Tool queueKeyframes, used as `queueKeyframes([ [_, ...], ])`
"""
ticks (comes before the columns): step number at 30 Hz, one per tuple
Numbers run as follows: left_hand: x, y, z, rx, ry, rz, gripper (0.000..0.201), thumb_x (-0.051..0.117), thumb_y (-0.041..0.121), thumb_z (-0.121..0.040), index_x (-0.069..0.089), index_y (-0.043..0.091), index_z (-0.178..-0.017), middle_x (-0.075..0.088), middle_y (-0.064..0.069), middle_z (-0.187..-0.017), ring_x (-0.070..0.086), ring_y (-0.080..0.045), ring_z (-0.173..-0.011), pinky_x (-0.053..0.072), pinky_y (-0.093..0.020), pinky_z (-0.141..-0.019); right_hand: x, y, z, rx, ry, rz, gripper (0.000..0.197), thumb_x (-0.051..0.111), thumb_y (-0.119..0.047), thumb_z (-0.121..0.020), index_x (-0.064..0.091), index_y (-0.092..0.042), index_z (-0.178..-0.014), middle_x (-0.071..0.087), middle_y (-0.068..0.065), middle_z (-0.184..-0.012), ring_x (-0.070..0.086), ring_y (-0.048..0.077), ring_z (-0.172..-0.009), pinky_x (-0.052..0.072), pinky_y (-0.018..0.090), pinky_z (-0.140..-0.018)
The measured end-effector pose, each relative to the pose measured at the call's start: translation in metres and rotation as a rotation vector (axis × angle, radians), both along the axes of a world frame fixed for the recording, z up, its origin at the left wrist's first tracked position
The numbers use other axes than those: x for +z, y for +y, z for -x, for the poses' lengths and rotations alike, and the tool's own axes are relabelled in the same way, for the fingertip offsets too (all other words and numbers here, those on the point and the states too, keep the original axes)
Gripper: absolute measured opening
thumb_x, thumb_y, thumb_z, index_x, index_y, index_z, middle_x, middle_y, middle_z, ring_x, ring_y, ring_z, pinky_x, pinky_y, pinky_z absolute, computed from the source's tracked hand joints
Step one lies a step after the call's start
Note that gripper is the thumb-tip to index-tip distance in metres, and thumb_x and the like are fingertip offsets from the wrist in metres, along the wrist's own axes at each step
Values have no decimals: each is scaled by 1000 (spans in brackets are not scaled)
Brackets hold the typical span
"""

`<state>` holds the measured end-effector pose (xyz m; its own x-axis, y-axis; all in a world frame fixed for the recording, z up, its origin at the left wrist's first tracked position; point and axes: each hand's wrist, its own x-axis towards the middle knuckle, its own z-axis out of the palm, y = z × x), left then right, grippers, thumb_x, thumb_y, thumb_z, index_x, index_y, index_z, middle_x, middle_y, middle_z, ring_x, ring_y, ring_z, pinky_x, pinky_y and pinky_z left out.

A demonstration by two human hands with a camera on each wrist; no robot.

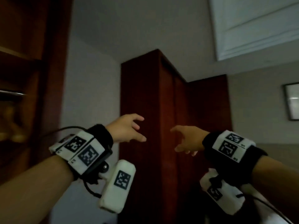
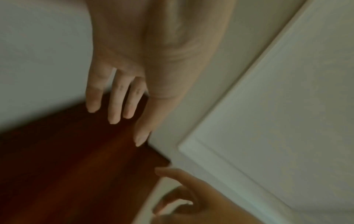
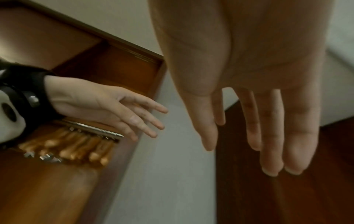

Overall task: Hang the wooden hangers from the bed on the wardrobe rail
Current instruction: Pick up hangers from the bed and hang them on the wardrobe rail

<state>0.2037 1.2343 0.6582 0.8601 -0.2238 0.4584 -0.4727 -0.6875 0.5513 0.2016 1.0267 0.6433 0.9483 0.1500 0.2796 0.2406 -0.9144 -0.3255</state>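
Both hands hang in the air in front of a dark red-brown wardrobe panel (image 1: 145,110), and neither holds anything. My left hand (image 1: 127,128) has its fingers spread and relaxed. My right hand (image 1: 186,139) faces it with loose fingers. Several wooden hangers (image 3: 76,147) hang side by side on the metal rail (image 3: 95,130) inside the open wardrobe, just below my left hand (image 3: 114,112) in the right wrist view. In the head view the rail (image 1: 13,92) and blurred hangers (image 1: 11,123) sit at the far left. The bed is out of sight.
The open wardrobe's side wall (image 1: 53,78) stands at the left, with a shelf (image 1: 14,52) above the rail. A pale wall (image 1: 90,94) lies between it and the red-brown panel. A framed picture (image 1: 292,102) hangs at the far right.
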Motion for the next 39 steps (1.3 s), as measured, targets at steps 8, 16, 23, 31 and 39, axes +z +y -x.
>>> queueKeyframes([
  [8,-71,-319,25,-432,139,-120,72,77,18,-75,42,25,-137,54,-3,-126,56,-15,-98,47,-18,-67,-81,-307,117,-523,139,62,68,63,-16,-88,28,-20,-146,56,2,-88,40,5,-51,38,11,-35],
  [16,-154,-636,65,-881,246,-181,73,79,18,-72,43,21,-135,55,-2,-117,56,-16,-104,44,-25,-83,-151,-562,242,-983,276,-3,65,62,-14,-87,30,-22,-144,46,-3,-61,51,15,-56,38,12,-35],
  [23,-222,-874,72,-1055,389,-240,69,76,17,-75,43,21,-136,53,-6,-125,58,-18,-98,47,-21,-64,-197,-767,281,-1175,370,-143,67,62,-12,-88,28,-24,-144,48,2,-63,53,21,-65,49,25,-50],
  [31,-321,-1065,86,-1066,539,-413,70,74,21,-78,39,22,-139,51,-8,-131,56,-22,-109,47,-28,-79,-312,-942,312,-1237,541,-260,69,63,-14,-88,27,-23,-146,44,-1,-63,48,13,-53,41,16,-42],
  [39,-485,-1220,117,-960,680,-453,73,76,19,-75,40,22,-138,52,-8,-130,55,-21,-108,43,-26,-85,-465,-1098,353,-1252,727,-289,65,58,-16,-90,26,-22,-146,48,-1,-78,35,7,-50,34,10,-34],
])
